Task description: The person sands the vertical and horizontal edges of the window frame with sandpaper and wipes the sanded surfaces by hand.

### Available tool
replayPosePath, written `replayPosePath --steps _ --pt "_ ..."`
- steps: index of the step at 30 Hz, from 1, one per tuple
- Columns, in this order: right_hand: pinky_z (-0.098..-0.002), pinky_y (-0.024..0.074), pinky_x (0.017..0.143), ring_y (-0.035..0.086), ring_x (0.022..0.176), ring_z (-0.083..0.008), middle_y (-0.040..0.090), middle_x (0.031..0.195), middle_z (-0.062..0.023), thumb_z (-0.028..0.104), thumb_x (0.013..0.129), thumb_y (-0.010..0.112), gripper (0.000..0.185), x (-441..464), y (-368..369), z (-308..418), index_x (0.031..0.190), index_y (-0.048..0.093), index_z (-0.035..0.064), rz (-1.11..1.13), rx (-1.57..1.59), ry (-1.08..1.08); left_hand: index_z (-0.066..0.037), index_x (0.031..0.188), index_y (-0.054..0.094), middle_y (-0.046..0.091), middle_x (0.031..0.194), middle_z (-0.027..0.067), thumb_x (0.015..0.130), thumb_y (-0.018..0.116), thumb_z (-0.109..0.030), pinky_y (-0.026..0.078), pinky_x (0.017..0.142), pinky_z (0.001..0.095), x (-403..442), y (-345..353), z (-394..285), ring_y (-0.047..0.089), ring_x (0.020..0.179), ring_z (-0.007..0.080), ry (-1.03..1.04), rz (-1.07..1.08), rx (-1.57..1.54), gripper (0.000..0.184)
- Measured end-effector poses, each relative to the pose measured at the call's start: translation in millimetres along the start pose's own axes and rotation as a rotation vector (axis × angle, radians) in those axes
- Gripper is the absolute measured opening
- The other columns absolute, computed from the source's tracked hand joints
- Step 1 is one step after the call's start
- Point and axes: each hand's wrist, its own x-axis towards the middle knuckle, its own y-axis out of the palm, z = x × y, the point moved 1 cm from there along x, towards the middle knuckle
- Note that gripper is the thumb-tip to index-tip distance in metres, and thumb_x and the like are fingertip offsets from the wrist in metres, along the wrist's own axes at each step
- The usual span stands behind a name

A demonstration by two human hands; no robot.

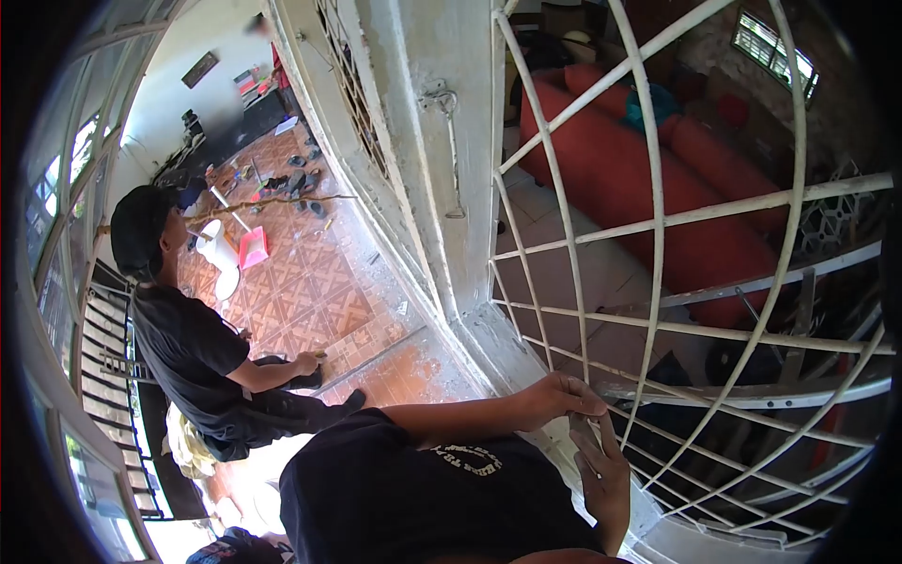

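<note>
My left hand reaches across from the left in front of my dark shirt. Its fingers are bent and pressed together at the tips. Just below, my right hand is raised with curled fingers, its fingertips meeting those of my left hand. Whatever is pinched between the two hands is too small to make out. Both hands are beside a white metal grille of curved bars.
At left a person in a dark cap and shirt is low down, one hand out over the tiled floor. Beyond are a pink dustpan, a white object and scattered shoes. A red sofa stands behind the grille.
</note>
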Motion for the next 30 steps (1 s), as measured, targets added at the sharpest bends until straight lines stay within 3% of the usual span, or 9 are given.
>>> replayPosePath --steps 11,13,19,21,23,25,26,28,30 --pt "-0.0365 0.0425 0.107 0.048 0.136 -0.0357 0.040 0.153 -0.0235 -0.008 0.086 0.059 0.042 -8.2 -1.9 4.5 0.125 0.066 0.0034 -0.064 0.030 0.026 0.001 0.096 0.074 0.073 0.090 0.0079 0.090 0.075 -0.015 0.052 0.081 0.0286 11.1 4.2 11.6 0.068 0.087 0.0150 0.028 0.047 -0.007 0.017" --pt "-0.0396 0.0426 0.107 0.046 0.137 -0.0396 0.042 0.151 -0.0237 -0.004 0.085 0.066 0.039 -9.6 -0.7 2.4 0.122 0.070 0.0092 -0.087 0.070 0.082 0.001 0.096 0.074 0.073 0.090 0.0079 0.089 0.075 -0.015 0.052 0.081 0.0286 12.3 3.7 12.1 0.068 0.087 0.0149 0.028 0.047 -0.006 0.017" --pt "-0.0399 0.0438 0.106 0.049 0.134 -0.0403 0.043 0.151 -0.0229 -0.004 0.085 0.065 0.039 -10.1 -2.9 0.1 0.122 0.070 0.0082 -0.097 0.032 0.021 0.002 0.095 0.074 0.073 0.091 0.0079 0.090 0.074 -0.016 0.051 0.079 0.0287 12.3 4.0 6.9 0.067 0.086 0.0146 0.008 0.104 -0.003 0.018" --pt "-0.0397 0.0441 0.106 0.051 0.133 -0.0388 0.045 0.150 -0.0207 -0.005 0.086 0.062 0.046 -12.7 -8.0 2.1 0.129 0.065 0.0107 -0.073 0.063 0.053 -0.001 0.094 0.073 0.070 0.088 0.0057 0.096 0.066 -0.018 0.050 0.082 0.0300 10.9 4.4 5.4 0.065 0.088 0.0147 0.009 0.046 0.271 0.019" --pt "-0.0393 0.0446 0.105 0.053 0.131 -0.0373 0.047 0.149 -0.0183 -0.008 0.084 0.056 0.056 -16.1 -17.4 2.1 0.137 0.059 0.0124 -0.097 0.098 0.034 0.001 0.099 0.071 0.069 0.093 0.0088 0.100 0.059 -0.023 0.049 0.083 0.0323 12.7 1.1 11.3 0.064 0.089 0.0181 0.017 0.086 0.302 0.027" --pt "-0.0402 0.0459 0.104 0.057 0.125 -0.0369 0.053 0.144 -0.0163 -0.012 0.080 0.048 0.068 -27.2 -29.8 4.3 0.143 0.052 0.0114 -0.142 0.068 0.044 0.004 0.118 0.065 0.068 0.102 0.0107 0.106 0.042 -0.026 0.048 0.086 0.0344 9.0 20.6 1.5 0.062 0.093 0.0188 -0.030 0.125 0.264 0.040" --pt "-0.0419 0.0479 0.100 0.061 0.118 -0.0384 0.059 0.134 -0.0200 -0.008 0.082 0.051 0.061 -37.9 -30.3 -1.5 0.140 0.054 0.0092 -0.218 0.085 0.045 0.006 0.125 0.061 0.067 0.112 0.0138 0.106 0.043 -0.028 0.048 0.088 0.0354 15.3 5.3 20.9 0.062 0.095 0.0201 -0.020 0.231 0.114 0.043" --pt "-0.0435 0.0505 0.090 0.065 0.102 -0.0394 0.066 0.115 -0.0236 0.004 0.088 0.056 0.044 -57.3 -23.5 -20.9 0.132 0.058 0.0038 -0.314 0.104 0.086 0.007 0.125 0.058 0.066 0.111 0.0161 0.097 0.060 -0.025 0.050 0.090 0.0427 13.5 16.4 14.7 0.064 0.103 0.0255 0.029 0.274 0.311 0.043" --pt "-0.0409 0.0504 0.089 0.067 0.100 -0.0359 0.067 0.115 -0.0228 0.004 0.094 0.054 0.038 -61.5 -23.1 -14.5 0.132 0.057 0.0003 -0.427 0.149 0.004 0.005 0.120 0.059 0.068 0.108 0.0173 0.089 0.066 -0.011 0.057 0.082 0.0406 17.7 31.8 13.5 0.068 0.097 0.0277 0.039 0.291 0.415 0.036"
